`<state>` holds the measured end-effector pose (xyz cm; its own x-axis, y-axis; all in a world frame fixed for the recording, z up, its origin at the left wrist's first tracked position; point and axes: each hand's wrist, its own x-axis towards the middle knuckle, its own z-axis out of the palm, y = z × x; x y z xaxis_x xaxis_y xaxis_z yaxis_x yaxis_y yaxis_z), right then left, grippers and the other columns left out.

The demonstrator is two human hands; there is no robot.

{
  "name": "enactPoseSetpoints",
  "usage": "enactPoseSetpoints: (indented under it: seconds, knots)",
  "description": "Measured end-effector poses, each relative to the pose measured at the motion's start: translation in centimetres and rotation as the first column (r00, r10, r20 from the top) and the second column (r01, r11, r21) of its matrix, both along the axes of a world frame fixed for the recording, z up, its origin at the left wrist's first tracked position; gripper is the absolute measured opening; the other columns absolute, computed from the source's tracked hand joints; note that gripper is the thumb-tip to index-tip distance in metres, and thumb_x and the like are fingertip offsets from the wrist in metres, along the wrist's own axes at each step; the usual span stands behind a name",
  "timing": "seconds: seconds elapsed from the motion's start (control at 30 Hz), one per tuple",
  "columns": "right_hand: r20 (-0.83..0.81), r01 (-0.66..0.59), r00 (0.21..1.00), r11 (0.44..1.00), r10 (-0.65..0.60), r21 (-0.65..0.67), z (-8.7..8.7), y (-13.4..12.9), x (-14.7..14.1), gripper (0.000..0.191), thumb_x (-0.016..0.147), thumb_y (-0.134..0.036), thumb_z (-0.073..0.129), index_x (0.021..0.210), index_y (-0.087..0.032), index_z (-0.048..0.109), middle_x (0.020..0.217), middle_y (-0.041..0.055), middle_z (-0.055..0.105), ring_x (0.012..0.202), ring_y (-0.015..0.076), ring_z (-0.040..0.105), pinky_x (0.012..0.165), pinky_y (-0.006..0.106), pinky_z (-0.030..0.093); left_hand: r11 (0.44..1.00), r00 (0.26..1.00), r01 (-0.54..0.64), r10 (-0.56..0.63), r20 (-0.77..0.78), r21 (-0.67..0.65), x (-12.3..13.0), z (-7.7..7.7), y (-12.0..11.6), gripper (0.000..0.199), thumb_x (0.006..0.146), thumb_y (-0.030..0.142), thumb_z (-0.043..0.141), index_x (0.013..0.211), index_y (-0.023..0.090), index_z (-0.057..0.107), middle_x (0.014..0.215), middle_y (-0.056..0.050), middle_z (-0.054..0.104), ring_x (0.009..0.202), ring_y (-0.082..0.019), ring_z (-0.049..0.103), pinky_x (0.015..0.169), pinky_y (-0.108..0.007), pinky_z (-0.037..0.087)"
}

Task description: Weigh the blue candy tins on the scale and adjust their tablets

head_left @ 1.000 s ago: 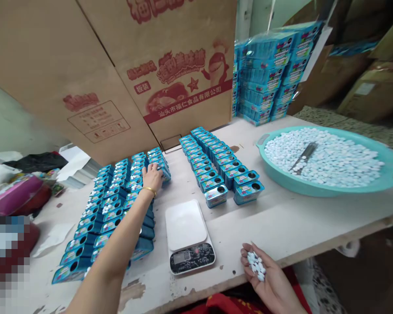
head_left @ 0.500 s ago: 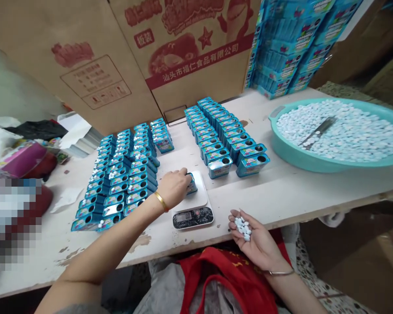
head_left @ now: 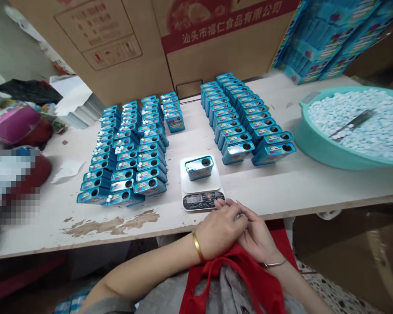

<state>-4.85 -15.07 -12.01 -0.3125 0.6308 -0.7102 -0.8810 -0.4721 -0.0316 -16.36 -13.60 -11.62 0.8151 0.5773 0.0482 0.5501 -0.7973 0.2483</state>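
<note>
A blue tin [head_left: 199, 168] with a round dark hole in its top stands on the white scale [head_left: 196, 186], whose display seems to read 0.0. Just below the scale, my left hand [head_left: 221, 226] lies over my right hand [head_left: 256, 233], its fingers closed at the right palm. The white candies in my right hand are almost wholly covered; its fingers are curled round them. Rows of blue tins [head_left: 121, 165] stand left of the scale, some with candies on top. More blue tins [head_left: 234, 138] stand to the right of it.
A turquoise basin [head_left: 334, 150] full of white candies [head_left: 386, 126] is at the right, with a scoop [head_left: 355, 124] in it. Large cardboard boxes [head_left: 118, 65] line the back. Wrapped blue packs [head_left: 317, 48] are stacked at the back right. White paper stacks [head_left: 72, 100] stand at the left.
My left hand has let go of the tin on the scale and moved right and down onto my right hand. The camera view has shifted, so the table things appear higher and the basin farther right.
</note>
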Motion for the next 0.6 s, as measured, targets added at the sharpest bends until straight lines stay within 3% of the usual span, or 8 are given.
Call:
enactPoseSetpoints:
  seconds: [0.07,0.27,0.6]
  knots:
    - [0.034,0.031,0.999,0.999,-0.029,-0.045,0.3,0.1,-0.8,0.032,0.092,-0.018,0.037,0.095,-0.012,0.069,0.099,0.0093,0.073,0.101,0.0142,0.066,0.088,0.026,0.053,1.0,1.0,-0.009,0.009,-0.016,-0.018,-0.4,-0.5,0.4,0.02,0.094,0.019,0.036,0.096,0.015,0.056,0.094,-0.007,0.056,0.082,-0.018,0.057,0.062,-0.026,0.047]
    - [0.132,0.122,0.986,0.983,-0.104,-0.139,0.8,0.3,-3.1,0.037,0.093,-0.017,0.032,0.096,-0.012,0.068,0.098,0.0095,0.073,0.103,0.0142,0.065,0.093,0.029,0.051,0.994,0.997,0.062,-0.058,0.041,-0.091,-2.5,0.4,1.9,0.02,0.093,0.016,0.036,0.095,0.015,0.056,0.098,-0.008,0.055,0.08,-0.017,0.057,0.06,-0.025,0.045]
    - [0.201,0.165,0.968,0.984,-0.149,-0.061,0.0,-0.4,-5.2,0.027,0.085,-0.016,0.043,0.096,-0.018,0.068,0.095,0.0058,0.073,0.1,0.0166,0.066,0.092,0.034,0.052,0.982,0.961,0.182,-0.169,0.219,-0.04,-3.9,-1.3,2.3,0.017,0.091,0.014,0.039,0.091,0.014,0.056,0.089,-0.007,0.056,0.079,-0.017,0.053,0.068,-0.027,0.046]
